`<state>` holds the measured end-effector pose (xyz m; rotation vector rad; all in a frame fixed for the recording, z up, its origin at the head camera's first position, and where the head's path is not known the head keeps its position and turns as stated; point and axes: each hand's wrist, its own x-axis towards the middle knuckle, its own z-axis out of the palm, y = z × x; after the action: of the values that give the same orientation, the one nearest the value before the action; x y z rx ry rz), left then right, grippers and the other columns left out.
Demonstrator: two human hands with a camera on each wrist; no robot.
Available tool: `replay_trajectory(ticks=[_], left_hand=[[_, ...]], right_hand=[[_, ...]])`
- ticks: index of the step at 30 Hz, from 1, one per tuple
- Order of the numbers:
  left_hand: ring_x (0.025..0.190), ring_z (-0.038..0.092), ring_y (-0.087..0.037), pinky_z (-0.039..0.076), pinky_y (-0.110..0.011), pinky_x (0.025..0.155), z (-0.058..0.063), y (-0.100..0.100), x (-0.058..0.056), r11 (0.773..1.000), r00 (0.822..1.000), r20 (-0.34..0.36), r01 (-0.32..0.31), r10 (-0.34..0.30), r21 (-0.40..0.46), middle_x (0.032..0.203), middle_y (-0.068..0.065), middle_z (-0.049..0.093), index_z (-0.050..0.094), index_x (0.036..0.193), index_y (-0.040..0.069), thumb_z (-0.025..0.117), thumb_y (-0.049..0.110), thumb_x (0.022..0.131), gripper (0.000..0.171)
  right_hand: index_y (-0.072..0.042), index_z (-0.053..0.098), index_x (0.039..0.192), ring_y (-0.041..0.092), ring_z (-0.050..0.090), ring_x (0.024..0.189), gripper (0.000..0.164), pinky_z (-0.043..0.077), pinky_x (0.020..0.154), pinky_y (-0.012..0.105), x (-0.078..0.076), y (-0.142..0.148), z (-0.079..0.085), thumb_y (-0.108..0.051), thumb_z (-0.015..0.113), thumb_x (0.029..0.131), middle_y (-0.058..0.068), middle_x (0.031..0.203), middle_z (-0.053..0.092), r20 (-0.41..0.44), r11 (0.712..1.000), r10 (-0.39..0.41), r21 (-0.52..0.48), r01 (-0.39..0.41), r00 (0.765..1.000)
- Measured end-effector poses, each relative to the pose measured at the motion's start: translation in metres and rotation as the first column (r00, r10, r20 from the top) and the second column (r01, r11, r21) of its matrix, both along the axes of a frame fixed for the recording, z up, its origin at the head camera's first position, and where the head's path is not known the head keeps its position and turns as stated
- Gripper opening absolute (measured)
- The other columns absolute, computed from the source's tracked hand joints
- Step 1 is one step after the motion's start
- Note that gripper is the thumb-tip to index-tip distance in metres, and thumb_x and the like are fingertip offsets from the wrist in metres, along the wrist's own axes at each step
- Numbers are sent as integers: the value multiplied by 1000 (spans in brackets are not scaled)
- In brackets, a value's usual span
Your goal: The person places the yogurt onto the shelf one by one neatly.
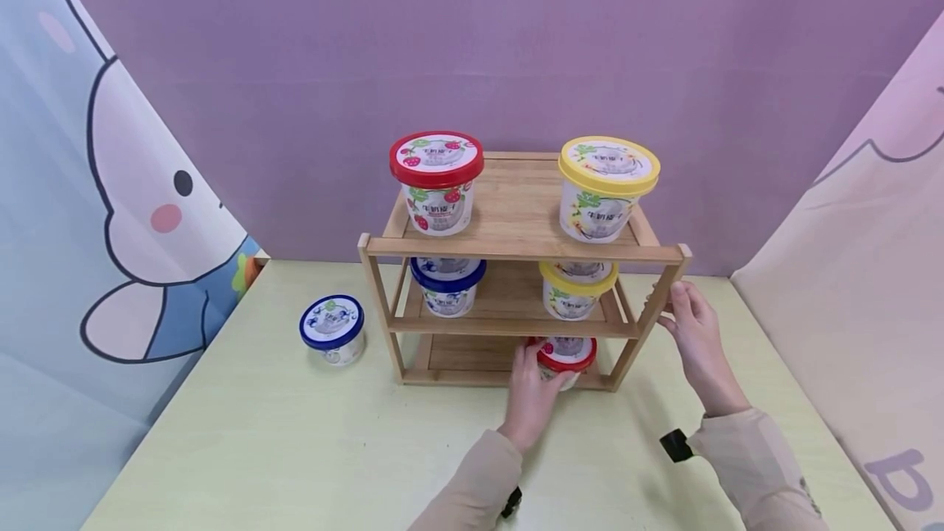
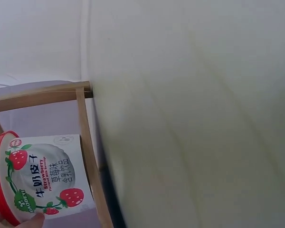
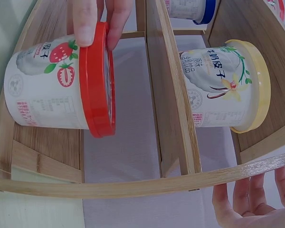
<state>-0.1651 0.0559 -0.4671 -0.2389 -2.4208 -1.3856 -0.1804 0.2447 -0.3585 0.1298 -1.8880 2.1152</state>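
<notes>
My left hand grips a red-lidded strawberry milk tub at the right of the bottom shelf. Its fingers are over the red lid in the right wrist view, where the tub stands within the frame. Printed strawberries show on the tub in the left wrist view. My right hand holds the right side of the wooden rack, fingers partly hidden behind the post. Above the left hand, a yellow-lidded tub sits on the middle shelf.
On the top shelf stand a red-lidded tub and another yellow-lidded tub. A blue-lidded tub is at the middle shelf's left. Left of the rack, a second blue-lidded tub rests on the pale table. Purple cloth hangs behind.
</notes>
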Motion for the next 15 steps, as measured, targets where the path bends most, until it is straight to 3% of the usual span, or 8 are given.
replay_trajectory(ticks=[8, 15], left_hand=[[101, 50, -23, 45, -34, 86, 0, 4, -5, 994, 997, -49, -70, 66, -81, 111, -13, 47, 48, 110, 0, 72, 32, 70, 56], [108, 48, -28, 43, -36, 88, -2, 8, -11, 987, 993, -61, -111, 105, -117, 120, -18, 45, 43, 118, 0, 73, 37, 68, 69]], right_hand=[[-20, 56, 92, 4, 53, 80, 17, 47, 71, 15, 0, -1, 1, -27, 41, 93, -8, 88, 56, 2, 1000, 0, 4, 0, 1000], [-20, 57, 92, 4, 53, 80, 17, 47, 71, 15, 0, -1, 1, -26, 41, 93, -8, 87, 57, -5, 1000, 3, -2, -3, 1000]])
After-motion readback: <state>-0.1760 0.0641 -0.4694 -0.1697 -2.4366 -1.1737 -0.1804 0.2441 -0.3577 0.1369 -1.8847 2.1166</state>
